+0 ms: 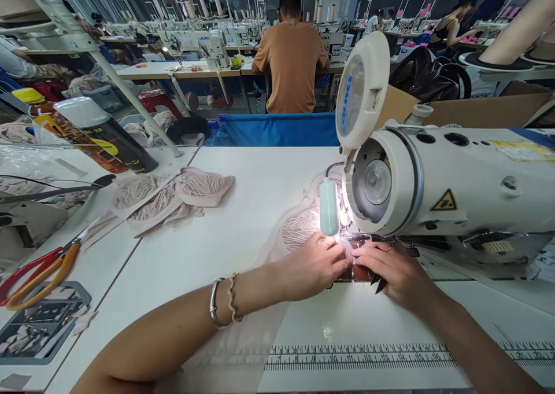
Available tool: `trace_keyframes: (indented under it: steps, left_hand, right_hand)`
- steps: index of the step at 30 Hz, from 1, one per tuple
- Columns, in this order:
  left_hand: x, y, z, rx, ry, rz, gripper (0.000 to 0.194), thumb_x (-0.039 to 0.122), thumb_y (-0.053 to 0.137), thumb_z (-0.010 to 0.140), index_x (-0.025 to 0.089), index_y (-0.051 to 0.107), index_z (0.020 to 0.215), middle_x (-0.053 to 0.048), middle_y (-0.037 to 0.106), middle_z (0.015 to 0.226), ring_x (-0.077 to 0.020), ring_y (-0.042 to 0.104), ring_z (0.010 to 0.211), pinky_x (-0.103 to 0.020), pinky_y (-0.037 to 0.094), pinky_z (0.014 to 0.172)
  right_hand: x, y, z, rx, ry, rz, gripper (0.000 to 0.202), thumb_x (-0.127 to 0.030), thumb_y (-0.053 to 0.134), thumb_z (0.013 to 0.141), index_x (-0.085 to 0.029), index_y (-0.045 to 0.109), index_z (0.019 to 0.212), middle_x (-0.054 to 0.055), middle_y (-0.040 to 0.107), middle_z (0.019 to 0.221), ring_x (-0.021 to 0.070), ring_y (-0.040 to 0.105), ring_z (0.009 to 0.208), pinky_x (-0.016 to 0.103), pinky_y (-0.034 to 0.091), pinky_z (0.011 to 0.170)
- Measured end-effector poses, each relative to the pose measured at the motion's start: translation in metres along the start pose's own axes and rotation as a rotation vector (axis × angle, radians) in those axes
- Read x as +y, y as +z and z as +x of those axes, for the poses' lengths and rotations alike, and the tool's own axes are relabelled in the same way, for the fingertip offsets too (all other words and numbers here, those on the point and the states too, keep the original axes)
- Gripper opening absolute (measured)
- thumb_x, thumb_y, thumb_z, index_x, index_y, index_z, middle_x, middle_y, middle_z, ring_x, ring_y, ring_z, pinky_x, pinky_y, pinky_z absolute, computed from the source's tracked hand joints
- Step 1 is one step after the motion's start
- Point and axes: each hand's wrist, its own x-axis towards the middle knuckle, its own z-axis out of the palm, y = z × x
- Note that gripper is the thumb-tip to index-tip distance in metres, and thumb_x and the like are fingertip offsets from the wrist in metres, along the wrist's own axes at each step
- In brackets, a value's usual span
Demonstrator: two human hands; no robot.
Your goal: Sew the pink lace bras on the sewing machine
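A pale pink lace bra piece (299, 229) lies under the head of a white sewing machine (468, 180), lit by a small lamp (328, 207). Close to the needle area, my left hand (314, 267) has its fingers curled down on the edge of this piece. From the other side, my right hand (394, 269) pinches the same edge with its fingertips. Dark pointed tips (380, 283) stick out beneath my right hand; their kind is unclear. The needle itself is hidden. Sheer pale fabric (234, 348) trails under my left forearm to the front edge.
A second lace piece (173, 197) lies left on the white table (217, 249). Further left are orange-and-red-handled scissors (43, 272), a grey parts tray (43, 324), a spray can (108, 133) and a yellow-capped bottle (69, 128). A printed ruler (359, 357) runs along the front. A person (291, 52) sits ahead.
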Motion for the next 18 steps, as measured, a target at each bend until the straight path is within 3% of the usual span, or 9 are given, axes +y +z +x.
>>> trace_keyframes:
  steps: [6,11,15,18]
  left_hand:
    - [-0.006,-0.004,0.000,-0.017,-0.046,0.009,0.038,-0.002,0.041,0.093,0.011,0.059,0.124,-0.011,0.065,0.099,-0.0214,0.057,0.084,-0.036,0.043,0.076]
    - [-0.013,-0.010,0.001,-0.049,-0.066,-0.016,0.042,-0.005,0.041,0.092,0.011,0.057,0.127,-0.010,0.065,0.096,-0.0205,0.059,0.082,-0.040,0.044,0.083]
    - [-0.021,-0.014,0.001,-0.058,-0.087,-0.058,0.041,0.000,0.037,0.097,0.013,0.058,0.129,-0.012,0.068,0.105,-0.0207,0.062,0.085,-0.043,0.045,0.089]
    - [-0.026,-0.013,0.001,-0.049,-0.113,-0.093,0.042,0.004,0.034,0.101,0.018,0.059,0.131,-0.012,0.067,0.119,-0.0227,0.063,0.096,-0.046,0.045,0.096]
  right_hand:
    - [0.003,0.000,-0.002,0.025,-0.037,-0.004,0.026,-0.002,0.056,0.091,-0.021,0.066,0.106,0.006,0.078,0.101,0.0220,0.069,0.093,0.035,0.058,0.080]
    - [0.006,0.000,-0.002,0.035,-0.044,-0.043,0.050,0.008,0.043,0.080,-0.022,0.067,0.113,0.004,0.079,0.105,0.0202,0.073,0.096,0.034,0.060,0.086]
    - [0.006,0.000,-0.002,-0.021,0.019,-0.046,0.063,0.009,0.039,0.070,-0.024,0.069,0.114,0.002,0.078,0.114,0.0207,0.073,0.105,0.034,0.059,0.090]
    - [0.007,0.002,-0.005,-0.045,0.062,-0.026,0.069,0.008,0.039,0.069,-0.026,0.068,0.122,0.001,0.077,0.119,0.0204,0.072,0.110,0.034,0.059,0.094]
